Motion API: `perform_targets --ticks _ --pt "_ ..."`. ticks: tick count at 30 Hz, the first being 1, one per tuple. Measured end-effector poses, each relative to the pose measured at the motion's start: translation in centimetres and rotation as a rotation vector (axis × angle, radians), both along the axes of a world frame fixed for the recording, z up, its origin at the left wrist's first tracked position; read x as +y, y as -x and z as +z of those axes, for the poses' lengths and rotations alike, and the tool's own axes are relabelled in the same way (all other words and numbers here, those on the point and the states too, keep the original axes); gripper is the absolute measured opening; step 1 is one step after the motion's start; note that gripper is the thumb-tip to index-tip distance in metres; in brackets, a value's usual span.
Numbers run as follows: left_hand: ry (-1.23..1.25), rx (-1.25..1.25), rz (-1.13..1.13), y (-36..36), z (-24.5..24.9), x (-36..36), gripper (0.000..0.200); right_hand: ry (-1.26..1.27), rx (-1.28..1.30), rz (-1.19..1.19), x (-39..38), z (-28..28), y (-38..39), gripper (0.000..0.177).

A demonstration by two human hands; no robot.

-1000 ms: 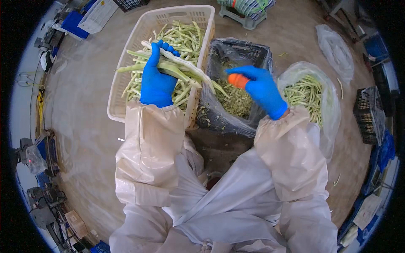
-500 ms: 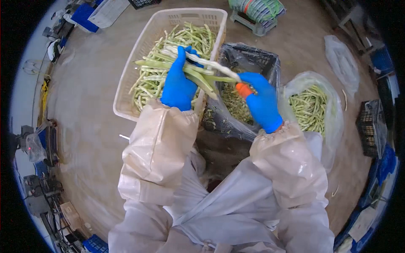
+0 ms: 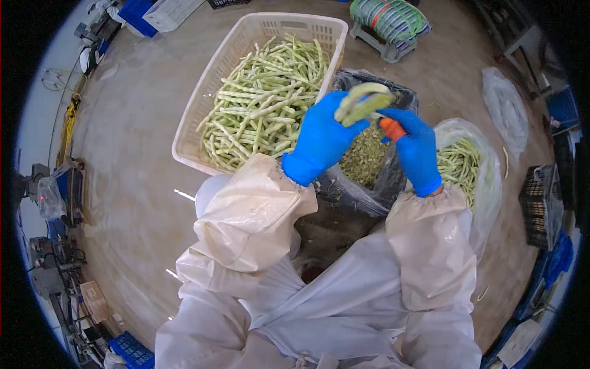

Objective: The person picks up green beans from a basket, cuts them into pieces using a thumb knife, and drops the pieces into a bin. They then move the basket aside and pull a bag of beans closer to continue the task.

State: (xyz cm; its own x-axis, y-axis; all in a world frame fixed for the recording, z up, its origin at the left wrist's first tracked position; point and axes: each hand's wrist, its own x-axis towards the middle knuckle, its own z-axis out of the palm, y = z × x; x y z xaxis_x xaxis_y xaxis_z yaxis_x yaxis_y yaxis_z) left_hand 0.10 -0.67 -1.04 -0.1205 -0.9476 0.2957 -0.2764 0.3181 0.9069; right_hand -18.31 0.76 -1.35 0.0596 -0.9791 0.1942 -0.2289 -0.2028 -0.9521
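Observation:
My left hand (image 3: 322,138), in a blue glove, is closed around a small bunch of green beans (image 3: 364,104), blurred by motion, whose ends point to the right. Close beside their ends is my right hand (image 3: 415,147), also blue-gloved, with an orange cover (image 3: 392,128) at the thumb. Its fingers pinch what looks like a small knife (image 3: 376,115); only a short grey sliver of it shows. Both hands are over a black crate (image 3: 407,97) lined with clear plastic, which holds chopped green trimmings (image 3: 362,161).
A large white plastic basket (image 3: 200,101) full of long green beans (image 3: 264,101) stands at the left. To the right, a clear bag (image 3: 488,154) holds more beans. A stool (image 3: 388,49) with a striped bundle stands behind, and a black crate (image 3: 538,203) at far right.
My left hand has moved right and down from over the basket to the lined crate, bringing the beans along. My right hand has shifted slightly right. The view has turned a little.

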Motion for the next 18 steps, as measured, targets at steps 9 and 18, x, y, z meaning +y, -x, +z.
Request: perform_targets --ticks 9,18 --pt "-0.025 -0.183 0.016 -0.9 0.3 0.1 0.03 0.174 -0.055 -0.054 -0.5 1.2 -0.2 0.023" --pt "-0.111 -0.166 -0.035 -0.9 0.7 0.2 0.029 0.415 0.468 -0.022 0.4 1.3 -0.6 0.022"
